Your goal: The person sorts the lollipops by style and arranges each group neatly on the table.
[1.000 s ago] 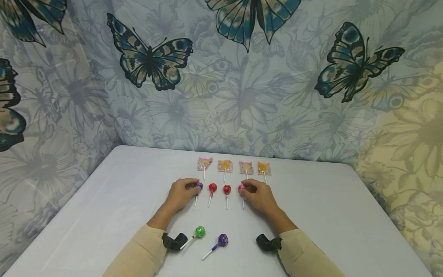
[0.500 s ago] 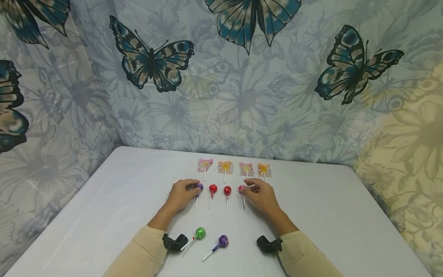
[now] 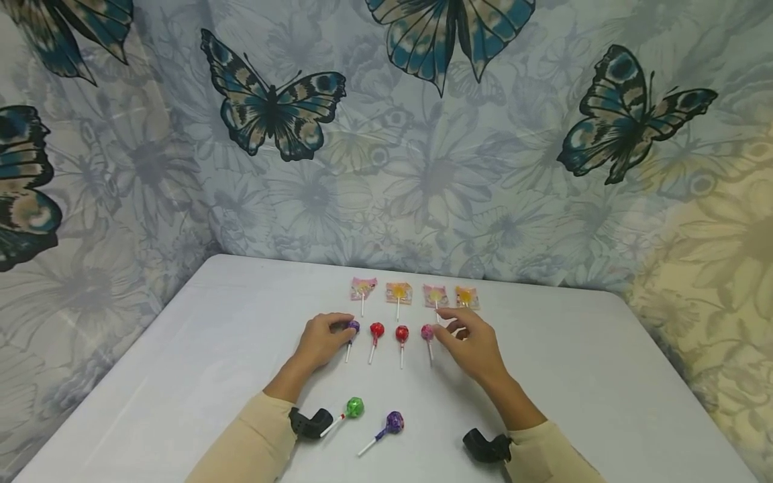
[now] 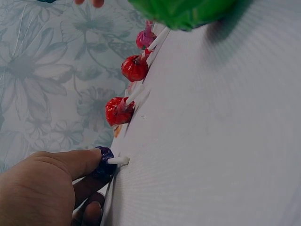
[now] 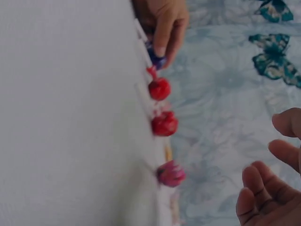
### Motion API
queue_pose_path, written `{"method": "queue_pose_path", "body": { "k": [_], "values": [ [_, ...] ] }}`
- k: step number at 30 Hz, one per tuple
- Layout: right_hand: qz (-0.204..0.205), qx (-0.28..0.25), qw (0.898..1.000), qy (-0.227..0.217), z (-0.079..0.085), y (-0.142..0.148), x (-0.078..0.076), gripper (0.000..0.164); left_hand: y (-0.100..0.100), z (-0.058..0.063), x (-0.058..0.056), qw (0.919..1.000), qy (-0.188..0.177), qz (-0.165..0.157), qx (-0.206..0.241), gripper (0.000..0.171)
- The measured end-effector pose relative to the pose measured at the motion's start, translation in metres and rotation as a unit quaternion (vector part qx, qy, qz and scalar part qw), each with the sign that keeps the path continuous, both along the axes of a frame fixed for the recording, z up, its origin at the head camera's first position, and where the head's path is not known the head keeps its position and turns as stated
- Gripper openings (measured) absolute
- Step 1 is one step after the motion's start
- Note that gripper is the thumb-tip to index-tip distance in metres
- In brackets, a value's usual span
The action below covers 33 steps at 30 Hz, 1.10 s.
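My left hand (image 3: pixel 319 342) pinches the head of a purple lollipop (image 4: pixel 105 165) at the left end of a row, its white stick pointing toward me. To the right lie a red lollipop (image 3: pixel 377 329), a second red lollipop (image 3: pixel 402 333) and a pink lollipop (image 3: pixel 427 332). Just right of the pink one is my right hand (image 3: pixel 474 343). In the right wrist view its fingers (image 5: pixel 252 181) are spread and loosely bent, holding nothing, with a gap to the pink lollipop.
Behind the row, several flat-wrapped lollipops (image 3: pixel 399 292) lie near the far edge of the white table (image 3: pixel 181 362). Closer to me are a green lollipop (image 3: pixel 354 407) and another purple lollipop (image 3: pixel 394 422). A butterfly-patterned cloth (image 3: pixel 435 181) hangs behind.
My right hand has let go of the pink lollipop and shifted slightly right, away from it. The left hand stays on the purple lollipop. The head view has shifted a little.
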State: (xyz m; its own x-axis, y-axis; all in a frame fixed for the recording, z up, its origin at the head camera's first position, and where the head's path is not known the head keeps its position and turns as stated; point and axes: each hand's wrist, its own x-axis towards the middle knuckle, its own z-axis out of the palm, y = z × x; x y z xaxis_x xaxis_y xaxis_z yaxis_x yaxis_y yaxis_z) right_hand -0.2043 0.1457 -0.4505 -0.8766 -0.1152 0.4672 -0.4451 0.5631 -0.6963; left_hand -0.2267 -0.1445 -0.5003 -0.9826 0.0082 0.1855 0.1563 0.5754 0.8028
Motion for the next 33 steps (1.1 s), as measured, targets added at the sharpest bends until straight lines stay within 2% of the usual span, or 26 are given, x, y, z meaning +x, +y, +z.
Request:
{"method": "queue_pose_path", "body": {
  "k": [7,14,19,26,33],
  "values": [
    [0.04,-0.003,0.997,0.061,0.026,0.0,0.026,0.031,0.0,0.0,0.001,1.0,0.001,0.0,0.0,0.028],
    [0.083,-0.007,0.99,0.111,0.046,-0.001,0.053,0.036,0.0,-0.001,0.001,1.0,0.009,0.0,0.001,0.028],
    [0.102,-0.012,0.987,0.125,0.057,-0.002,0.071,0.043,0.0,-0.001,0.002,1.0,0.006,0.0,-0.003,0.028],
    [0.127,-0.033,0.984,0.122,0.057,-0.007,0.09,0.047,0.0,0.0,0.002,1.0,0.005,0.0,-0.003,0.029],
    [0.153,-0.04,0.98,0.119,0.049,-0.013,0.102,0.047,0.001,0.002,0.003,1.0,0.008,-0.001,-0.002,0.028]
  ]
}}
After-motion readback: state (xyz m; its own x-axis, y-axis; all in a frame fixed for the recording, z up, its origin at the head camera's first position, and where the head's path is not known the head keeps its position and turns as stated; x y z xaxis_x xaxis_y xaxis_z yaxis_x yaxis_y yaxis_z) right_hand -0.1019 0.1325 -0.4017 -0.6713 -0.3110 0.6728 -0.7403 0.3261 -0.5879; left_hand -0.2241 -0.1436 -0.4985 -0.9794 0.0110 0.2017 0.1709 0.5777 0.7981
